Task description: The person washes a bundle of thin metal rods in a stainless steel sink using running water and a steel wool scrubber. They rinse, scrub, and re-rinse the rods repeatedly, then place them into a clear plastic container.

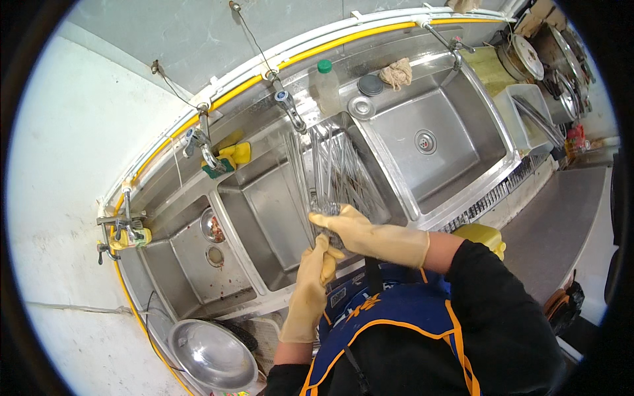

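Both of my hands wear pale yellow rubber gloves over the middle basin (262,208) of a steel sink. My left hand (313,270) grips the near ends of several long thin metal skewers (297,183). Just above it, my right hand (349,225) holds a steel wool scourer (334,237) around the skewers. The skewers' far ends fan out toward the tap (290,109). To their right, a heap of metal skewers (349,173) lies in the same basin.
The right basin (421,133) has a drain; the left basin (198,267) holds scraps and a small strainer (213,225). Sponges (230,158), a green-capped bottle (327,86) and a cloth (396,74) line the back ledge. A steel bowl (213,354) stands at lower left.
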`<state>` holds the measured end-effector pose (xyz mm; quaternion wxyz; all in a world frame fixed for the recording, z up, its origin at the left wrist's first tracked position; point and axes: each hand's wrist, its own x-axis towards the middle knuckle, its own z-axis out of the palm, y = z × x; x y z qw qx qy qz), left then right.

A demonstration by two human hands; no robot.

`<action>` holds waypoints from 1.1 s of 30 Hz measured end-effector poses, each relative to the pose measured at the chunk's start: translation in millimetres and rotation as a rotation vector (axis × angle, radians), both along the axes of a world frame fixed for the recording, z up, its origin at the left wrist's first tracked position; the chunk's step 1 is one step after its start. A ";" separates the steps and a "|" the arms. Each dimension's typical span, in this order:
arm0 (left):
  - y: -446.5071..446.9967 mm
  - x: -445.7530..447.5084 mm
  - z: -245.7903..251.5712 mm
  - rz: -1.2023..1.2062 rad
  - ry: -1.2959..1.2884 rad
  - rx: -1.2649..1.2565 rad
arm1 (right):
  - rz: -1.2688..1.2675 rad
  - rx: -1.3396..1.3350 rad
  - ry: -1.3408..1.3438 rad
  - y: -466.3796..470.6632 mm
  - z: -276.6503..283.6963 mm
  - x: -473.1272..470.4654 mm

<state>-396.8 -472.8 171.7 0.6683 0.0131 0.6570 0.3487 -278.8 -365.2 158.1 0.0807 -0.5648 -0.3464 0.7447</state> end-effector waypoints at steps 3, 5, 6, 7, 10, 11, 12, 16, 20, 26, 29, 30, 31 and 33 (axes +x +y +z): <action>7.9 6.8 12.5 -0.018 -0.035 0.021 | -0.134 -0.107 0.097 28.0 -13.3 -1.6; 7.4 5.8 16.3 -0.019 -0.026 0.025 | -0.177 -0.127 0.146 29.5 7.9 -3.6; 7.4 7.4 18.9 -0.021 -0.013 0.030 | -0.195 -0.130 0.141 28.8 16.5 -2.6; 6.8 8.7 20.9 -0.023 -0.001 0.035 | -0.212 -0.134 0.137 28.0 23.7 -1.9; 6.1 11.0 24.6 -0.065 -0.008 0.080 | -0.252 -0.153 0.177 25.6 24.1 4.8; 5.7 11.4 24.3 -0.069 -0.019 0.092 | -0.262 -0.161 0.199 23.2 22.3 7.9; 3.9 11.3 24.0 -0.072 -0.027 0.102 | -0.250 -0.113 0.220 16.5 20.5 9.9; 8.4 16.3 32.7 -0.071 0.005 0.017 | 0.046 0.219 -0.217 20.8 9.1 12.9; -4.7 27.7 37.0 -0.148 0.052 -0.048 | -0.431 -0.184 0.099 100.0 -5.9 13.9; -8.8 7.6 26.9 -0.070 0.031 -0.015 | -0.052 0.014 -0.095 4.1 3.9 -3.5; -16.7 9.3 29.8 -0.030 0.079 -0.005 | 0.018 0.016 -0.163 41.4 8.9 -15.3; -10.3 18.4 34.1 -0.083 0.099 -0.015 | 0.139 0.031 -0.294 76.1 -38.2 -10.2; -15.1 16.2 38.8 -0.096 0.153 -0.044 | 0.066 -0.038 -0.290 74.8 -17.3 -18.1; -25.2 4.5 37.0 -0.078 0.134 -0.049 | -0.095 -0.170 -0.284 76.6 25.2 -25.6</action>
